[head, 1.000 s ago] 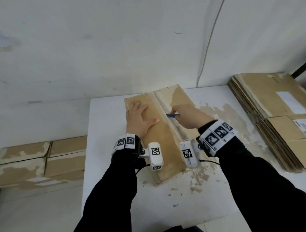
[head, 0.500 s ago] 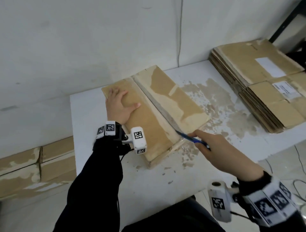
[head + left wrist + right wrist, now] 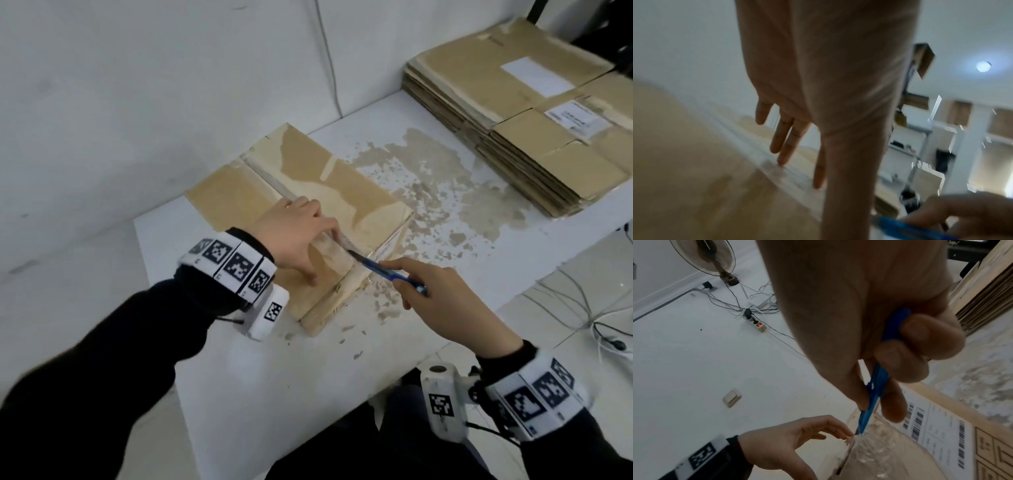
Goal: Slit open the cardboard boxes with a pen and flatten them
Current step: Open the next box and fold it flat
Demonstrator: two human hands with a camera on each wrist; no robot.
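Pen tip at the near end of the box's taped seam, both hands meeting there.

The cardboard box lies on the tabletop, its long axis and centre seam running from 11 o'clock down to 5 o'clock. The right hand grasps the blue pen, tip pointing toward 10 o'clock into the seam. The left hand, just beside the tip at its 9 o'clock, appears to lift the flap edge with relaxed fingers, though motion blur hides the contact.
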